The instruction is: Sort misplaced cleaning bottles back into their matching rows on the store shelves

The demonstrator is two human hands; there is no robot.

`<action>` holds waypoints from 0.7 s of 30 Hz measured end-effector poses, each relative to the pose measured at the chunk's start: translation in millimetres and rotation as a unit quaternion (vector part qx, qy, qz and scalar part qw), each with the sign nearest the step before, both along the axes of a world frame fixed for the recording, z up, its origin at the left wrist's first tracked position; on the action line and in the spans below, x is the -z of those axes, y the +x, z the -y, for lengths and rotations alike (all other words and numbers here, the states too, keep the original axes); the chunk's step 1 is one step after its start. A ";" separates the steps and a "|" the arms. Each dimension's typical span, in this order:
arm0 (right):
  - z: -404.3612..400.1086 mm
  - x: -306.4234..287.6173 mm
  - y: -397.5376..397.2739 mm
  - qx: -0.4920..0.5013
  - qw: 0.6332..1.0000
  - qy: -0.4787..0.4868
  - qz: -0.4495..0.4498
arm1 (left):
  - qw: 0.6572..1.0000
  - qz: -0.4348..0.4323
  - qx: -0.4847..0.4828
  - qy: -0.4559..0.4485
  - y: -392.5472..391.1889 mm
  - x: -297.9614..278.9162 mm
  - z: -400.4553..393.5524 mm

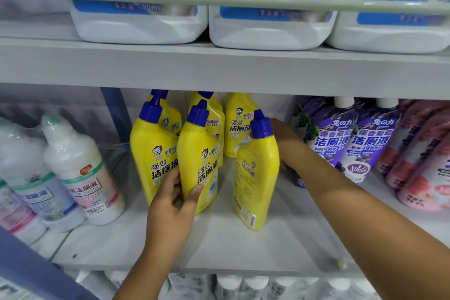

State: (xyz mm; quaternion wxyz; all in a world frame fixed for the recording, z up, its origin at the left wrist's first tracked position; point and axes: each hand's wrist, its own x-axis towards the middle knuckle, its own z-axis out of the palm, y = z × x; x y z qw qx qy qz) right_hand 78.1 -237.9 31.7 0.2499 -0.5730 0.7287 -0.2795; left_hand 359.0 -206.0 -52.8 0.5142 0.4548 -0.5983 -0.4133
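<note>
Your left hand [174, 198] pinches the middle yellow toilet-cleaner bottle [198, 158]. Right of it, your right hand [283, 140] hides behind the turned bottle [257, 173]; its grip is unclear. Likely rigid, slick plastic: hold the body.

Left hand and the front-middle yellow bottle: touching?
Touching. The head view shows the left hand with its thumb and fingertips pressed against the lower front of the yellow bottle.

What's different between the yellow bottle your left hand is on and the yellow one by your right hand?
The yellow plastic bottle under the left hand, blue-capped, faces forward, showing its front label; the yellow blue-capped bottle by the right hand, standing apart, is turned, showing its side and barcode. The first stands close beside a neighbouring yellow bottle; the second stands alone with bare shelf around it. Both are upright, the same shape and product.
</note>
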 end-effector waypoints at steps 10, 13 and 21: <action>-79.7 2.9 25.4 -0.253 0.909 0.028 0.329 | 1.000 0.000 0.020 -0.018 -6.6 -3.4 -1.3; -79.3 9.6 45.5 -0.183 0.952 -0.018 0.246 | 0.999 -0.004 0.027 -0.021 -7.6 -3.2 -1.2; -67.9 47.0 78.0 0.115 0.956 -0.247 0.110 | 0.999 0.000 0.036 -0.028 -9.5 1.7 1.5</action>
